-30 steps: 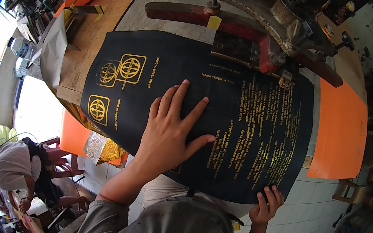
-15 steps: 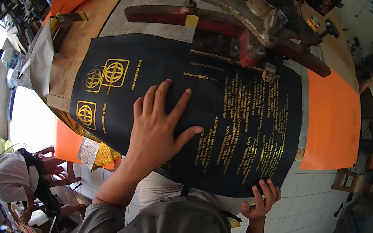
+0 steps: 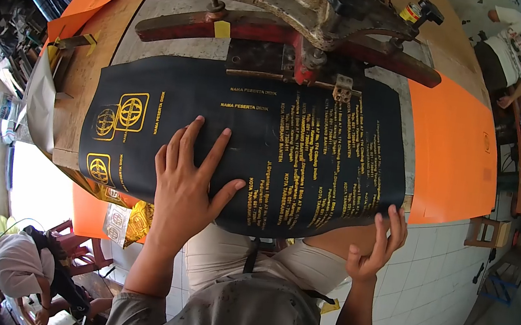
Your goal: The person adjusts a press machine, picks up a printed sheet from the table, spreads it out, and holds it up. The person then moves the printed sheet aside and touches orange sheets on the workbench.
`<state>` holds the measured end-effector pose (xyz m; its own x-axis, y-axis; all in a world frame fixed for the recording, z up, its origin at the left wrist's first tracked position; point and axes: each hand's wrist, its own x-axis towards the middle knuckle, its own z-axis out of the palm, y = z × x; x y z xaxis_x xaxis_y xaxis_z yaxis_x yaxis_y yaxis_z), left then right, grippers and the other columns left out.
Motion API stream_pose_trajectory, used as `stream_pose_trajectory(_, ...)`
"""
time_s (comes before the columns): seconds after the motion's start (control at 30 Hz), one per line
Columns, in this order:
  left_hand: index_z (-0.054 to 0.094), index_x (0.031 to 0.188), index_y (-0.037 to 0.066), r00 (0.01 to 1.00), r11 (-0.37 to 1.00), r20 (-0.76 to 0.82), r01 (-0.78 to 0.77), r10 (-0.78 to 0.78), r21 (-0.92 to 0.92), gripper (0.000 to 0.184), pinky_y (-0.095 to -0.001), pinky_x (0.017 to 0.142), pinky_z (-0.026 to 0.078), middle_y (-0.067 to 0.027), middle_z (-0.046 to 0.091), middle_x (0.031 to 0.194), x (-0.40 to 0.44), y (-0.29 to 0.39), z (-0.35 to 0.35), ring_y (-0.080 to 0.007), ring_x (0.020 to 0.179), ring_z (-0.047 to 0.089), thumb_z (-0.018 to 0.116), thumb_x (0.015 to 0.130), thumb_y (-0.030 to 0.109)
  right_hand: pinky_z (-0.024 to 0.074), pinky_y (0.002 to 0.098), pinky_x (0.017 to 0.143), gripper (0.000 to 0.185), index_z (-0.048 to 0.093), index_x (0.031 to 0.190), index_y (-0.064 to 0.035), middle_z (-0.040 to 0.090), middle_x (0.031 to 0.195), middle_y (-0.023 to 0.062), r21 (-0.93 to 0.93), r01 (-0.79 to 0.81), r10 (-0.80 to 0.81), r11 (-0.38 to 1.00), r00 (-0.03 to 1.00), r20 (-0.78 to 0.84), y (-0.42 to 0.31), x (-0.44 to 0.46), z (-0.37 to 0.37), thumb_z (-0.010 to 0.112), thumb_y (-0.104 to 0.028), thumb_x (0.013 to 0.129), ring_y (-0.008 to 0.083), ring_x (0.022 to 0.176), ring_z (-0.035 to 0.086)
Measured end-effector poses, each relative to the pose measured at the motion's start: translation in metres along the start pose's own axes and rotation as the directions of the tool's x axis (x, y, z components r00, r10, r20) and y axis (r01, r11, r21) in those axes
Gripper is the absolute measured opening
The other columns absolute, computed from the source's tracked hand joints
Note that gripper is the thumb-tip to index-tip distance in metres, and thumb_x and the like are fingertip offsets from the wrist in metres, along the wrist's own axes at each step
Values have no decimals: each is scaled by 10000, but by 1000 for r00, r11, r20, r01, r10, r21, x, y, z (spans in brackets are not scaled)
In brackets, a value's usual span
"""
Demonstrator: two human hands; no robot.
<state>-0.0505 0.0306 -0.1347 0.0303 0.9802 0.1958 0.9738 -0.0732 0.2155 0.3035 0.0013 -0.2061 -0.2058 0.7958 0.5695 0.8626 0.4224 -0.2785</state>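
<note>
A large black sheet [image 3: 243,140] with gold printed lettering and emblems lies on the bench under a red and grey metal press [image 3: 309,44]. Flat on the sheet, fingers spread, rests my left hand [image 3: 189,183], right of the emblems. My right hand [image 3: 380,244] is at the sheet's lower right edge, fingers apart, the fingertips close to the edge; whether they touch it I cannot tell. The sheet's near edge hangs over my lap.
Orange sheets [image 3: 455,155] lie at the right and more [image 3: 73,13] at the upper left. Gold foil [image 3: 137,222] hangs below the bench's left side. One person [image 3: 20,262] is at the lower left, another [image 3: 515,54] at the upper right.
The view has shifted to the right. The sheet's near edge appears higher, with more of my lap showing. My right hand has moved up with that edge; my left hand remains flat on the sheet.
</note>
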Motion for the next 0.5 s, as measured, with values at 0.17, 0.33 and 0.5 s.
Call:
stream_pose_trajectory(0.17, 538, 1478, 152, 1000, 1000, 20, 11, -11, 15, 695, -534, 1155, 273, -200, 385, 1548, -2, -1, 1, -417, 1393, 378, 689, 885, 481, 194, 580, 1185, 661, 529, 1429, -12, 425, 1545, 213, 7, -131, 131, 991, 991, 24, 6, 31, 9, 500, -507, 990, 424, 1478, 313)
stream_pose_trajectory(0.33, 545, 1464, 142, 1000, 1000, 10, 12, -12, 2, 700, -539, 1157, 272, -198, 387, 1554, -4, -2, 4, -418, 1392, 385, 693, 877, 494, 157, 572, 1199, 650, 527, 1435, -30, 439, 1545, 184, -13, -140, 140, 990, 988, 62, 12, 27, 17, 502, -505, 992, 391, 1484, 322)
stream_pose_trajectory(0.5, 544, 1443, 102, 1000, 1000, -14, 16, -17, -16, 714, -537, 1153, 280, -192, 407, 1547, -2, 2, 6, -413, 1400, 392, 692, 874, 507, 146, 563, 1208, 639, 525, 1432, -26, 445, 1543, 178, -38, -129, 131, 991, 989, 70, 14, 25, 20, 499, -495, 999, 374, 1482, 332)
